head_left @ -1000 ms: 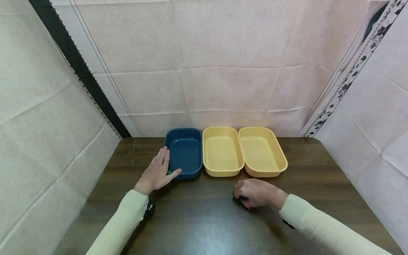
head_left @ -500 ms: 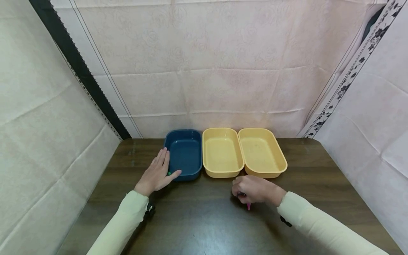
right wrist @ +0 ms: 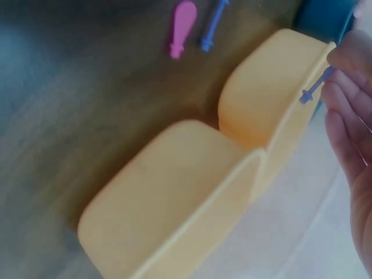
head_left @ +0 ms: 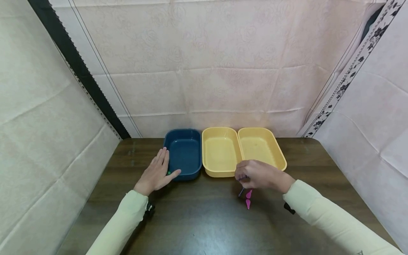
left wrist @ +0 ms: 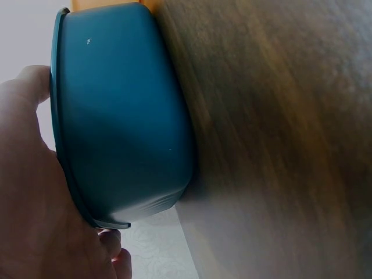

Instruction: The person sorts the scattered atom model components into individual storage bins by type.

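My left hand (head_left: 157, 173) rests on the left rim of a dark blue tray (head_left: 192, 175), fingers straight and thumb over the near edge. In the left wrist view, the palm lies along the rim of the same tray (left wrist: 122, 110). My right hand (head_left: 258, 174) is raised by the near edges of two yellow trays. Its thumb and fingers pinch a small purple plastic stick (right wrist: 314, 87) with a flanged tip. Below that hand, two small pink teardrop-shaped pieces (head_left: 248, 204) and a slim blue-purple stick (head_left: 241, 192) lie on the table.
The middle yellow tray (head_left: 220, 173) stands between the blue tray and the right yellow tray (head_left: 282, 159), all in a row at the table's back. A small green spot (head_left: 169, 173) shows beside my left thumb. Pale cloth (head_left: 204, 92) hangs behind and at both sides.
My right hand has lifted and moved toward the yellow trays, pinching the purple stick. The pink pieces and the other stick beneath it have come into view. The left hand has stayed put.
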A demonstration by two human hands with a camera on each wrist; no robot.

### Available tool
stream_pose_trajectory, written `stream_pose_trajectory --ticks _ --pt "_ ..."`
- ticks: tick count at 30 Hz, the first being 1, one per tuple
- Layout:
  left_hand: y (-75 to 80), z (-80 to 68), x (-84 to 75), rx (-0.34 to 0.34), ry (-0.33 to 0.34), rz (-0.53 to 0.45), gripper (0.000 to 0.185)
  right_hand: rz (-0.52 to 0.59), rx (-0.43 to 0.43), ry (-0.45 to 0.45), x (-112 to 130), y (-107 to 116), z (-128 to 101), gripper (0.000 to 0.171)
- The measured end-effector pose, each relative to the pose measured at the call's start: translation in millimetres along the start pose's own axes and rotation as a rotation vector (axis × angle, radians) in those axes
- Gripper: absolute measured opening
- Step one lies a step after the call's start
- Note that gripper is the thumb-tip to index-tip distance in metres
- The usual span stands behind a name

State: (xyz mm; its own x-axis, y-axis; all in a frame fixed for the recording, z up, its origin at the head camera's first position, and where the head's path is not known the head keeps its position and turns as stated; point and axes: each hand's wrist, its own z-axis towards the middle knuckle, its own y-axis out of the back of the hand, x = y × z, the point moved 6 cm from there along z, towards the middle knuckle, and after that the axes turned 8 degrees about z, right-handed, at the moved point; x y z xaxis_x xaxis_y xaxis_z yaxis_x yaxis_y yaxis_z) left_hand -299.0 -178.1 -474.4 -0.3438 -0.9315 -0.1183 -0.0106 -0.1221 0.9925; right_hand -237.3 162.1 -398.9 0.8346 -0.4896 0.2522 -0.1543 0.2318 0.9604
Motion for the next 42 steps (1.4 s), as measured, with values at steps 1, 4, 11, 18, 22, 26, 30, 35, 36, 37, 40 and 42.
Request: stream_pose_trajectory --ticks 1,4,11,18,22,26,30,35,36,37,40,42 --pt "-0.2 -0.1 0.0 0.0 0.001 -0.002 0.108 -0.004 -0.008 0.01 -1 2 0 0.014" --pt "-1.3 -0.1 0.3 -0.001 0.002 -0.004 0.108 -0.013 -0.031 0.044 -2 10 2 0.017" --pt "-2.4 -0.6 1.6 -0.001 0.006 -0.007 0.108 -0.021 -0.031 0.065 -12 19 10 0.014" --pt "-3.2 -1.1 1.4 0.007 0.004 -0.007 0.109 -0.043 -0.041 0.046 -21 22 25 0.016" --pt "-3.2 -1.3 0.7 0.005 0.0 -0.012 0.109 -0.034 -0.031 0.015 -25 22 35 0.016" --pt "-2.9 -1.7 -0.4 0.009 0.001 -0.016 0.108 -0.018 -0.02 0.002 -30 18 45 0.018" --pt "-2.5 -1.0 -2.4 0.009 -0.001 -0.013 0.108 -0.018 -0.02 -0.009 -37 14 52 0.019" --pt "-1.7 -0.4 -4.1 0.008 -0.002 -0.009 0.107 -0.037 -0.024 -0.032 -44 12 58 0.009" --pt "-1.2 -0.6 -4.1 0.008 -0.001 -0.009 0.107 -0.04 -0.028 -0.041 -45 13 58 0.008" --pt "-0.7 -0.8 -3.9 0.01 0.0 -0.007 0.107 -0.045 -0.028 -0.048 -46 14 58 0.009" --pt "1.9 -1.3 -3.2 0.005 -0.001 -0.007 0.107 -0.054 -0.017 -0.086 -44 19 54 0.02" --pt "4.0 -1.4 -2.4 -0.003 -0.001 -0.007 0.106 -0.061 -0.001 -0.106 -40 22 51 0.024"
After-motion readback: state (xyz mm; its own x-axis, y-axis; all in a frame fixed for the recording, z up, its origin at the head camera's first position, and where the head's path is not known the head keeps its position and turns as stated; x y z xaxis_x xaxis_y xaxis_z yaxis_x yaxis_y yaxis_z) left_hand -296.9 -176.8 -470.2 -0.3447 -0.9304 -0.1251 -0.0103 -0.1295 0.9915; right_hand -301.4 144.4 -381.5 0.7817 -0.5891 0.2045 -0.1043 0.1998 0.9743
